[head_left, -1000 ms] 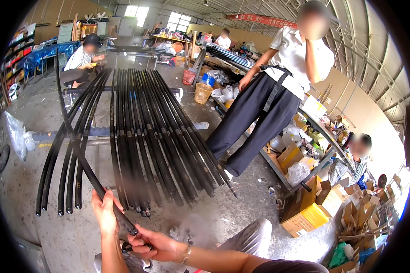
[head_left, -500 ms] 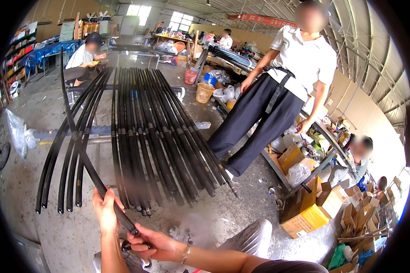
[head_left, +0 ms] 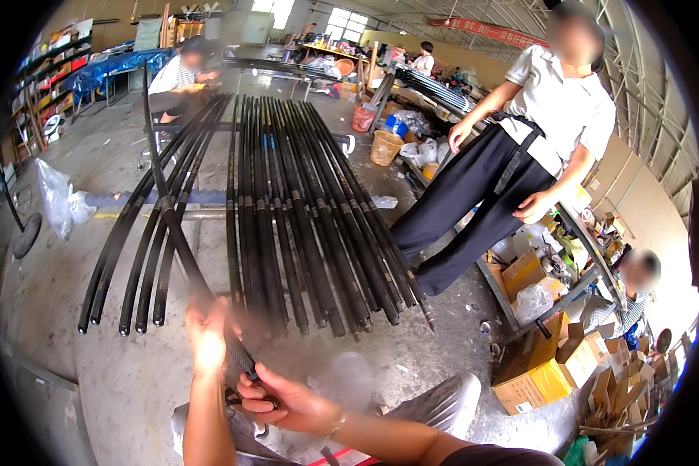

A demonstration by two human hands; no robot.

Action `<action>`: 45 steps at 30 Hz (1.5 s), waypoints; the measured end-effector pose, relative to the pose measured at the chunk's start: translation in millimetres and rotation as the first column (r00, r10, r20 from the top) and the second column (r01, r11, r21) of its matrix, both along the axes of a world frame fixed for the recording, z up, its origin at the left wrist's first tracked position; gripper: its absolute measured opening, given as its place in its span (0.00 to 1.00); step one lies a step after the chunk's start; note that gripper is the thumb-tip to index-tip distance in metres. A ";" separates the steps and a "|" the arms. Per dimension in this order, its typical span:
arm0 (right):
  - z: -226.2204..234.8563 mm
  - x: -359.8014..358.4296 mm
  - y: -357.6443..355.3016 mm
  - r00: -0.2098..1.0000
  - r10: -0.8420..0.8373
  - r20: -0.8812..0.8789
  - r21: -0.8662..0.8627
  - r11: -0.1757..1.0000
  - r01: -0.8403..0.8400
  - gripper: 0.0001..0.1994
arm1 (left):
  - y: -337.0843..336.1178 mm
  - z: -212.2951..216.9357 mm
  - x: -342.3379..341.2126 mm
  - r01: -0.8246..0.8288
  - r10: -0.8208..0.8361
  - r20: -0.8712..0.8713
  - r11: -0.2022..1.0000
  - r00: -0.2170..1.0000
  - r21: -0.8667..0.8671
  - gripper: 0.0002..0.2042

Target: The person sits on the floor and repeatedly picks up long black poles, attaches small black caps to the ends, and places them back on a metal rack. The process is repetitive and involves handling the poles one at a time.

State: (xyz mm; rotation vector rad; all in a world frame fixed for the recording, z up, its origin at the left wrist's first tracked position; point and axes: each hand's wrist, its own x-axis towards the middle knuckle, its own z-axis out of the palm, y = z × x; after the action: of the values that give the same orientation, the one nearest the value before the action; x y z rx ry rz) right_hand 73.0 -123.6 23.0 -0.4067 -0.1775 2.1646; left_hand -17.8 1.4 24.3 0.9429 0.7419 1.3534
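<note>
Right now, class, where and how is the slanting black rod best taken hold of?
Wrap a hand around the near section of the slanting black rod, coming from the person's side, probably where the left hand grips it. It is long and round, its near end points toward the person, and farther up it crosses other black rods, which could crowd a grip.

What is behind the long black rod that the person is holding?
Behind the held rod, other black rods and a dark rail are visible on both sides. Where the rod crosses them, their surfaces are covered.
</note>
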 end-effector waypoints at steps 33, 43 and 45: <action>20.7 4.8 -3.8 0.961 -0.147 0.235 -0.026 0.987 0.157 0.20 | -0.7 9.5 5.8 0.028 -0.032 -0.091 0.999 0.995 -0.043 0.07; -19.3 -3.1 -1.8 0.982 -0.143 0.119 -0.196 0.967 0.165 0.22 | -3.2 7.9 3.0 -0.029 0.072 -0.410 0.993 0.909 0.111 0.07; -32.6 -0.1 3.8 0.990 -0.142 0.024 -0.210 0.967 0.144 0.22 | -2.9 7.4 4.3 -0.047 0.117 -0.487 0.987 0.866 0.154 0.08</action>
State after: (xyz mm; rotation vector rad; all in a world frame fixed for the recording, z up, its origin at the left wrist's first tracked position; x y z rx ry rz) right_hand 72.9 -119.8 -9.6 -0.5333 0.0767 2.0456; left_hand -13.5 -1.4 31.7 1.4127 1.0968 1.2563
